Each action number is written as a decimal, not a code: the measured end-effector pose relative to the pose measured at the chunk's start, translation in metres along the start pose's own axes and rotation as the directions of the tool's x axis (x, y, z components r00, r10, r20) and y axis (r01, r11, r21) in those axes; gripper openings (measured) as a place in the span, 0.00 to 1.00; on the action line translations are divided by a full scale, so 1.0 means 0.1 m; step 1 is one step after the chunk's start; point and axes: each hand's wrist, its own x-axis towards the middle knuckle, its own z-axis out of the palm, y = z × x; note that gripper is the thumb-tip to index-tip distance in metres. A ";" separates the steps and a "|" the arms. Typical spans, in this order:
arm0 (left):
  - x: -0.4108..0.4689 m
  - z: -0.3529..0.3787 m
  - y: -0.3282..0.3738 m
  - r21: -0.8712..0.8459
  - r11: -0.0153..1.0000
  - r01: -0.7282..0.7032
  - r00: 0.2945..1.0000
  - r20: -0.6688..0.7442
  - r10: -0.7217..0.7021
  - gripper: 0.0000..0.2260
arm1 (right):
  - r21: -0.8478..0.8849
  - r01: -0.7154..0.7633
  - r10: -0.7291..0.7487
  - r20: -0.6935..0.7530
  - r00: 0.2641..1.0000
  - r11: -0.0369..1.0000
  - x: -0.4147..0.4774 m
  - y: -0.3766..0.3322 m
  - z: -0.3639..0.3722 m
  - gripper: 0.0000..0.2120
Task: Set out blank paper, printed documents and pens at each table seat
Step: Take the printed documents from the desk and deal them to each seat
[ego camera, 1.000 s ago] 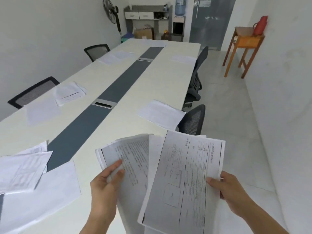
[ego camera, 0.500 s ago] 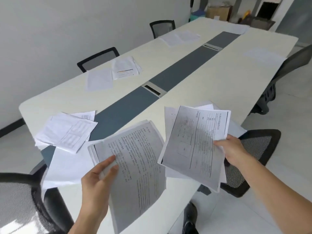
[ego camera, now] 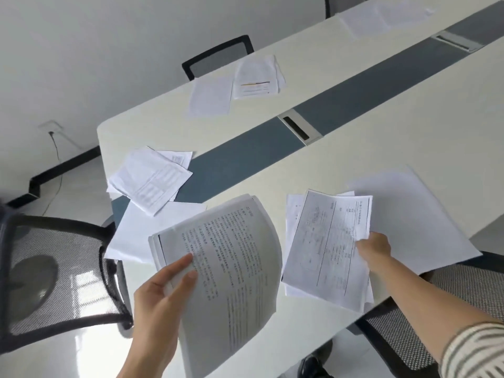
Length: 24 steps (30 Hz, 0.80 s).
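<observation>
Long white table (ego camera: 381, 148) with a grey strip down the middle, white walls, mesh chairs around it. The left hand (ego camera: 161, 298) pinched a stack of text pages (ego camera: 231, 268) at lower centre, thumb on top, pages curling in the air. The right hand (ego camera: 375, 248) pinched a few forms (ego camera: 327, 241) by their edge, just over the table at centre right, beside a blank sheet (ego camera: 422, 219) lying at that seat.

So I'd call it about midway. The upper centre seat had two paper sets (ego camera: 210, 96) plus what looked like a pen (ego camera: 255, 84). The top right papers (ego camera: 381, 15) were too blurry to judge. The end seat at centre left had a second blank (ego camera: 141, 230) with loose printouts (ego camera: 150, 178) on it, and no pen I could see. The right seat needed its printouts and a pen.
</observation>
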 end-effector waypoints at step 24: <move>0.03 0.00 0.11 0.023 0.998 0.051 0.989 0.136 -0.054 0.11 | 0.272 0.085 -0.068 -0.069 0.995 0.959 -0.17 0.19 -0.81 0.13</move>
